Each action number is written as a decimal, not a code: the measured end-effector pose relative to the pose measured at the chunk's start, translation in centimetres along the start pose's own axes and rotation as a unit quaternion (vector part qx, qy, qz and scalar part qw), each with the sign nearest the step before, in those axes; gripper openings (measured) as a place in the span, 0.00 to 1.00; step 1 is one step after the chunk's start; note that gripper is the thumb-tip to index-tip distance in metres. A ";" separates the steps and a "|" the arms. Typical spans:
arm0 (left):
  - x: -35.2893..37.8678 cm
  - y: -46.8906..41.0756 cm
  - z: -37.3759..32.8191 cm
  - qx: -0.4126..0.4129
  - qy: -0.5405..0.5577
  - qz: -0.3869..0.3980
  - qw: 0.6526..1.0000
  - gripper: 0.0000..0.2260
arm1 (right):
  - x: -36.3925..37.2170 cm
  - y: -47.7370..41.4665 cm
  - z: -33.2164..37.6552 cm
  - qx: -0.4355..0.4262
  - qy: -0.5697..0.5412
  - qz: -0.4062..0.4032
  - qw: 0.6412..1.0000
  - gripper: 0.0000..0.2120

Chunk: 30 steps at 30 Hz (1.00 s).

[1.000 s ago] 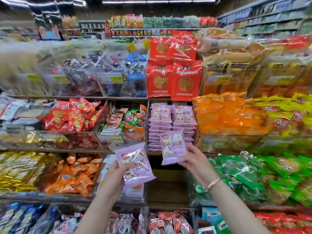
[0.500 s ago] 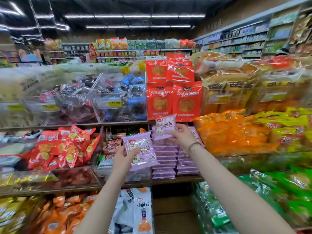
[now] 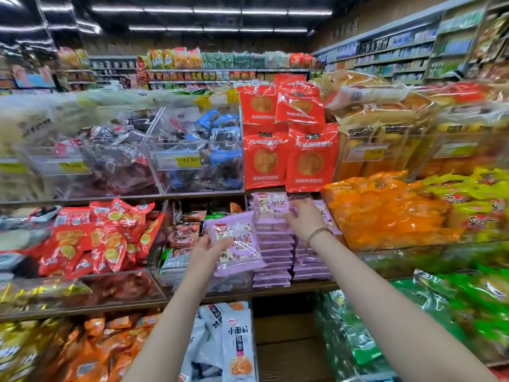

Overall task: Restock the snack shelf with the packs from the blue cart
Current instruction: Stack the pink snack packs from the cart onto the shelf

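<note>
Two purple packs [image 3: 239,244] [image 3: 272,206], tight in left grip [image 3: 209,252] and right grip [image 3: 303,219], beneath red bags [image 3: 289,155]

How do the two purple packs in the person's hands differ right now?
The left hand's pack is held in front of the shelf, tilted; the right hand's pack is up at the top of the purple stacks, just under the red bags. The left hand grips its pack's lower left; the right hand pinches its pack's right edge. Both are the same purple product.
</note>
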<state>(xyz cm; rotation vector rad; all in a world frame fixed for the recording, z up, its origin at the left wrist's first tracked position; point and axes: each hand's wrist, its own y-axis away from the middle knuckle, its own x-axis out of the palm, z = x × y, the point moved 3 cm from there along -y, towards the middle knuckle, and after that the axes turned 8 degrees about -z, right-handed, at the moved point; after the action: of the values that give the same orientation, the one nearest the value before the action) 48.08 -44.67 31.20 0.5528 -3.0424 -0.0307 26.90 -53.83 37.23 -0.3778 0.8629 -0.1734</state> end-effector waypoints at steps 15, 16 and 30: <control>4.2 1.5 -1.4 0.002 0.091 -0.022 0.996 0.26 | -0.2 7.3 1.6 -0.011 -0.196 0.178 0.964 0.34; 4.4 1.6 -1.5 0.008 0.094 -0.029 0.995 0.27 | -0.4 7.3 1.4 0.002 -0.219 0.169 0.961 0.31; 2.9 0.6 -0.4 -0.067 0.105 -0.076 0.989 0.23 | -6.3 -0.2 -3.0 0.086 -0.023 -0.100 0.991 0.17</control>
<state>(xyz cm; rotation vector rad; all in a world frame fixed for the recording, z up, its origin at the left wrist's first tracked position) 45.15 -45.13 31.71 0.7250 -2.7637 -0.1707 20.55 -52.90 39.98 -0.3047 0.7580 -0.4210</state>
